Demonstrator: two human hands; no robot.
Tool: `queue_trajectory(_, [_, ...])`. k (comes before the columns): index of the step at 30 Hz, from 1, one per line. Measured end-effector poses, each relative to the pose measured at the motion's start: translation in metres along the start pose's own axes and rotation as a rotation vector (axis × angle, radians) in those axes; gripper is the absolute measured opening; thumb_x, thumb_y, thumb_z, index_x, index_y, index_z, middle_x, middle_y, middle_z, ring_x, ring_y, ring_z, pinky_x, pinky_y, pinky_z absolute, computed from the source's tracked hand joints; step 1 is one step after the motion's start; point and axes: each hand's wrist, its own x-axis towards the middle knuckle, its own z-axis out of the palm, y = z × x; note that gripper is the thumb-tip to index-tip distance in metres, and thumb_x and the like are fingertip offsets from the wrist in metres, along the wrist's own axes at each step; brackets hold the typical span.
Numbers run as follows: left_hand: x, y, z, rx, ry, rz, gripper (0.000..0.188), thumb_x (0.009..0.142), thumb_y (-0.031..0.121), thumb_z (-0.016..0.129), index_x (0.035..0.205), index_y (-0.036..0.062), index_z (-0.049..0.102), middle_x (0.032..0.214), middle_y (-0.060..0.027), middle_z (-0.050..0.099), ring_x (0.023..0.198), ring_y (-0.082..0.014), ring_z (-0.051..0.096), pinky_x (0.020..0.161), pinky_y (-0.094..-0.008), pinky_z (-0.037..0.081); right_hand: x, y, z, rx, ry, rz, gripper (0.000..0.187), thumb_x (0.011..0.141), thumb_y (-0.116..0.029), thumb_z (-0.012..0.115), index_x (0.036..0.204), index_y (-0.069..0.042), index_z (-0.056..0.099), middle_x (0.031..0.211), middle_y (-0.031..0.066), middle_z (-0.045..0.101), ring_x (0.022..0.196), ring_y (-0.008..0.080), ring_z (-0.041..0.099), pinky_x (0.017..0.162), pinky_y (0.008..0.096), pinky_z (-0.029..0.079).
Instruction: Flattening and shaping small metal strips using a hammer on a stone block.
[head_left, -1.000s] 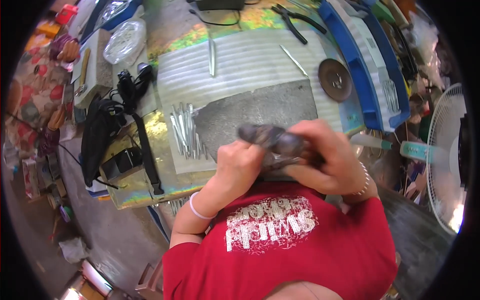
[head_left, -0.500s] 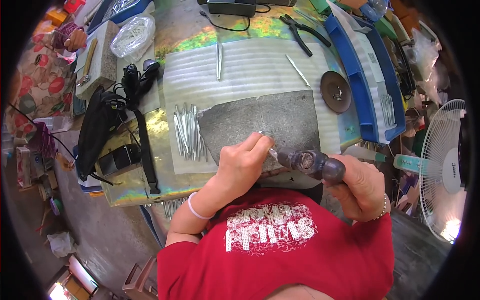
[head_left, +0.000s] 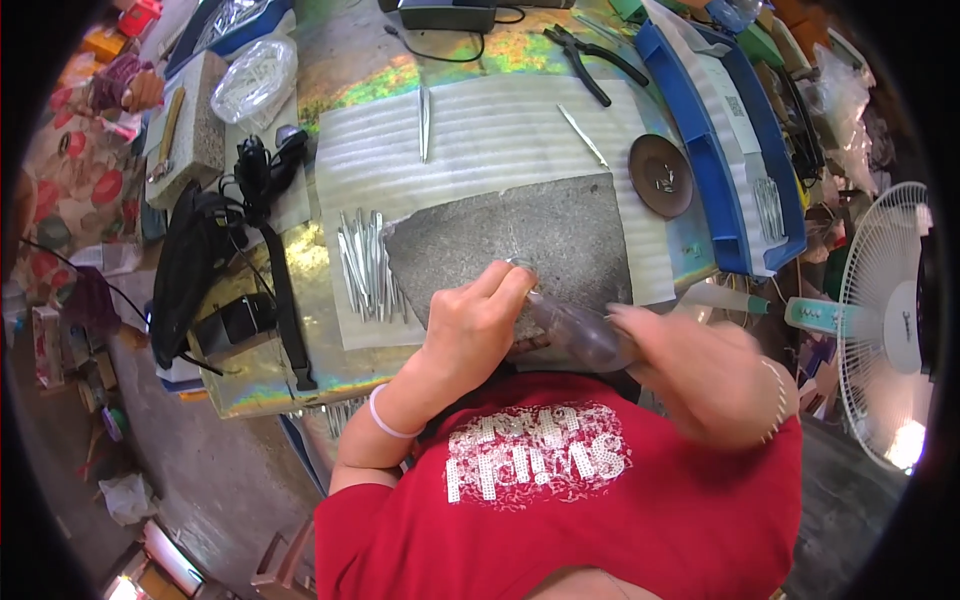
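Left hand [head_left: 468, 325] pinches metal [head_left: 521, 264] over the slab [head_left: 565, 222]; blurred right hand [head_left: 705, 372] clamps a hammer [head_left: 588, 340]; right of its fingers, a fan [head_left: 905, 325].

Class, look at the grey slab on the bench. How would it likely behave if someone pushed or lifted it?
The grey slab looks stiff and probably heavy, judging by its broad, stone-like face. Lying flat, it seems unlikely to roll or tip. Pushed, it might drag or ruck the thin white sheet beneath it.
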Motion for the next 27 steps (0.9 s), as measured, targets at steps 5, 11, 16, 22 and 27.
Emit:
queue_trajectory(5, [0.003, -0.001, 0.004, 0.006, -0.007, 0.014, 0.014, 0.075, 0.000, 0.057, 0.086, 0.0086, 0.055, 0.074, -0.0065, 0.054, 0.052, -0.0252, 0.058, 0.043, -0.0337, 0.045, -0.007, 0.006, 0.005, 0.102, 0.069, 0.015, 0.054, 0.076, -0.001, 0.066, 0.125, 0.006, 0.046, 0.084, 0.0138, 0.061, 0.065, 0.0226, 0.062, 0.052, 0.0308, 0.049])
queue_trajectory(11, [0.004, -0.001, 0.003, -0.009, 0.004, 0.031, 0.015, 0.075, -0.001, 0.057, 0.087, 0.0079, 0.055, 0.076, -0.0066, 0.055, 0.053, -0.0249, 0.059, 0.043, -0.0333, 0.046, -0.006, -0.010, -0.019, -0.040, -0.035, 0.107, 0.052, 0.077, -0.009, 0.065, 0.125, 0.000, 0.048, 0.090, 0.0128, 0.063, 0.068, 0.0228, 0.064, 0.054, 0.0312, 0.050])
queue_trajectory(16, [0.002, 0.000, -0.002, -0.004, -0.046, -0.061, 0.027, 0.066, -0.011, 0.054, 0.086, 0.0067, 0.058, 0.081, -0.0085, 0.060, 0.062, -0.0293, 0.061, 0.050, -0.0363, 0.048, -0.006, 0.011, 0.001, 0.028, -0.094, 0.057, 0.053, 0.075, 0.000, 0.066, 0.123, 0.007, 0.047, 0.094, 0.0161, 0.063, 0.072, 0.0252, 0.065, 0.052, 0.0284, 0.051])
queue_trajectory(22, [0.001, -0.001, 0.003, 0.033, 0.002, 0.000, 0.016, 0.074, -0.001, 0.057, 0.086, 0.0085, 0.054, 0.073, -0.0070, 0.053, 0.053, -0.0261, 0.059, 0.043, -0.0345, 0.045, -0.012, 0.006, -0.007, 0.219, 0.102, 0.220, 0.050, 0.073, 0.008, 0.063, 0.122, 0.004, 0.050, 0.095, 0.0184, 0.064, 0.077, 0.0283, 0.067, 0.066, 0.0318, 0.053])
queue_trajectory(27, [0.000, -0.004, 0.005, 0.067, -0.003, -0.018, 0.014, 0.074, 0.000, 0.057, 0.085, 0.0081, 0.053, 0.074, -0.0072, 0.053, 0.053, -0.0260, 0.059, 0.043, -0.0347, 0.045, -0.009, 0.004, -0.013, 0.287, 0.131, 0.193, 0.044, 0.079, -0.005, 0.062, 0.121, 0.000, 0.052, 0.093, 0.0145, 0.064, 0.078, 0.0294, 0.064, 0.064, 0.0345, 0.052])
